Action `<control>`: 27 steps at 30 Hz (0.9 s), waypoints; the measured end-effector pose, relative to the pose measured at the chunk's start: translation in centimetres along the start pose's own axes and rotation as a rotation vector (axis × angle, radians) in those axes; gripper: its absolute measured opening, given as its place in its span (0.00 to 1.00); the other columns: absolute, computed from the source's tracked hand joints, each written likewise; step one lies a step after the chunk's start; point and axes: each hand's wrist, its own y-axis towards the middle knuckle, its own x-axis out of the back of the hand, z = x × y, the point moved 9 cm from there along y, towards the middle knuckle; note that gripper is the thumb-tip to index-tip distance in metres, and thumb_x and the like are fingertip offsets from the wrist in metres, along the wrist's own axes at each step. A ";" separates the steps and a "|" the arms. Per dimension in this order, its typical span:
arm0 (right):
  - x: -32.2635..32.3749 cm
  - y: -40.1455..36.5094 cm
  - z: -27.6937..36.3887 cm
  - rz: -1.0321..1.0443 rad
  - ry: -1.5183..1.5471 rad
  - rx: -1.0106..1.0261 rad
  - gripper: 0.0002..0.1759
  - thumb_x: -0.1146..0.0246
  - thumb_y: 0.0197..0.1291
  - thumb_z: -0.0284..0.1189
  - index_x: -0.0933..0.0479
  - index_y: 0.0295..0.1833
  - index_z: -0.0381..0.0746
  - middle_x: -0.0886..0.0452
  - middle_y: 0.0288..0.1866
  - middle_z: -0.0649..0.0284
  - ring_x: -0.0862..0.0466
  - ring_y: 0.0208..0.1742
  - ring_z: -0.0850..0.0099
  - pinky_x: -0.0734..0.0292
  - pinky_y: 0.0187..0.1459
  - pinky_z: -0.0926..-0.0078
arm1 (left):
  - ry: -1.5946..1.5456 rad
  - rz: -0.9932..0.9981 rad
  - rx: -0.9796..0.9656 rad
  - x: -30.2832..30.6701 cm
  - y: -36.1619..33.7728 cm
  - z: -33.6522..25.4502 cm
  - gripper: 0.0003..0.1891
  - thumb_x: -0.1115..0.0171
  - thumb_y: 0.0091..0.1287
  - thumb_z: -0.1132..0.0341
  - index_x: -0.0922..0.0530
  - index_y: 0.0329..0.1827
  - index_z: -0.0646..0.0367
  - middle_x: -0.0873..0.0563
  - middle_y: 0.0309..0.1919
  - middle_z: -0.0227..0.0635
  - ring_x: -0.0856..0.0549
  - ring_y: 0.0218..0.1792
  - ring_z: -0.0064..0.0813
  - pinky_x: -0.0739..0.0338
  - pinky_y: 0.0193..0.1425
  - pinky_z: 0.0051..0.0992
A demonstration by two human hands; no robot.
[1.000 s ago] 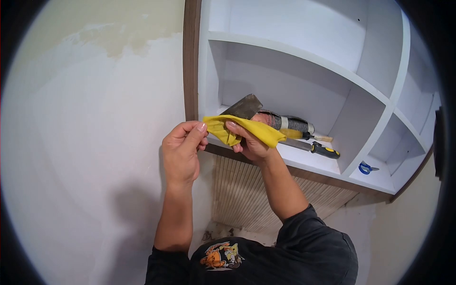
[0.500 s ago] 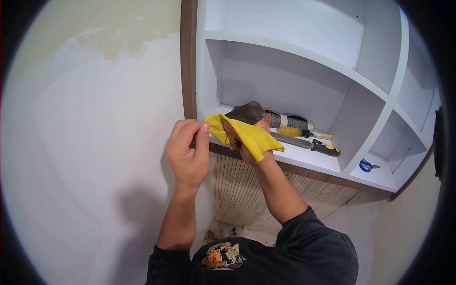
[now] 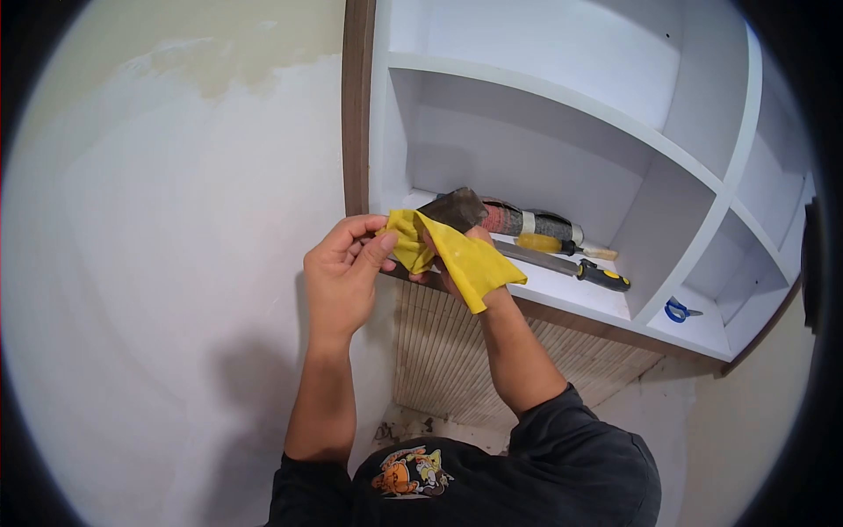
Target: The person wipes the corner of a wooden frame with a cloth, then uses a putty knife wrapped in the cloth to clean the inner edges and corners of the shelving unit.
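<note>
A yellow cloth (image 3: 470, 263) is draped over my right hand (image 3: 446, 279) and hangs past the wrist. Above the cloth juts a dark, flat-ended tool (image 3: 457, 209) that my right hand grips; its handle is hidden, so its exact kind does not show. My left hand (image 3: 344, 268) has the cloth's left edge between thumb and fingers. Just behind the hands, on the shelf, lie a grey and red roll with a pale band (image 3: 536, 224), a yellow-handled tool (image 3: 546, 243) and a file with a black and yellow handle (image 3: 603, 275).
The white shelf unit (image 3: 562, 97) has a brown wooden edge (image 3: 357, 114) close to my left hand. Blue scissors (image 3: 678, 309) lie in the lower right compartment. A patchy pale wall (image 3: 176, 220) stands on the left, and a slatted panel (image 3: 457, 351) sits below the shelf.
My left fingers have shifted along the cloth's left edge, and the thumb has moved slightly right. The cloth's lower corner hangs a little lower. The view has shifted slightly.
</note>
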 end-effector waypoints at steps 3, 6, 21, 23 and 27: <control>-1.1 -0.3 0.9 0.049 0.160 0.081 0.22 0.33 0.67 0.32 0.23 0.62 0.33 0.16 0.44 0.60 0.14 0.38 0.68 0.14 0.36 0.70 | 0.020 -0.003 -0.016 0.5 -0.1 0.0 0.08 0.34 0.69 0.76 0.16 0.50 0.68 0.13 0.42 0.34 0.16 0.36 0.17 0.19 0.41 0.18; -1.7 0.0 1.0 0.129 0.355 0.143 0.27 0.33 0.67 0.32 0.28 0.68 0.35 0.16 0.47 0.60 0.15 0.38 0.69 0.16 0.38 0.72 | 0.014 0.031 -0.052 0.7 -0.2 0.1 0.09 0.34 0.70 0.77 0.16 0.50 0.68 0.13 0.42 0.34 0.16 0.38 0.18 0.19 0.45 0.19; -1.3 2.0 -2.9 -0.065 0.440 0.210 0.26 0.20 0.52 0.33 0.19 0.55 0.34 0.16 0.43 0.62 0.17 0.34 0.76 0.22 0.32 0.75 | 0.247 0.107 -0.092 -1.6 1.7 -1.8 0.10 0.40 0.69 0.80 0.18 0.51 0.66 0.13 0.40 0.31 0.20 0.36 0.13 0.23 0.44 0.18; -1.7 2.6 -3.2 0.038 0.721 0.169 0.16 0.24 0.58 0.34 0.16 0.43 0.33 0.16 0.40 0.63 0.18 0.33 0.75 0.25 0.28 0.77 | 0.225 0.092 -0.094 -1.5 1.8 -1.5 0.10 0.39 0.69 0.79 0.18 0.51 0.66 0.13 0.40 0.30 0.21 0.36 0.13 0.23 0.43 0.18; -2.0 2.0 -3.4 0.033 0.665 0.104 0.15 0.30 0.64 0.33 0.20 0.49 0.34 0.18 0.39 0.65 0.22 0.31 0.76 0.28 0.30 0.79 | 0.259 0.075 -0.067 -1.3 1.9 -1.3 0.10 0.39 0.69 0.78 0.18 0.51 0.67 0.14 0.39 0.30 0.20 0.36 0.14 0.22 0.43 0.18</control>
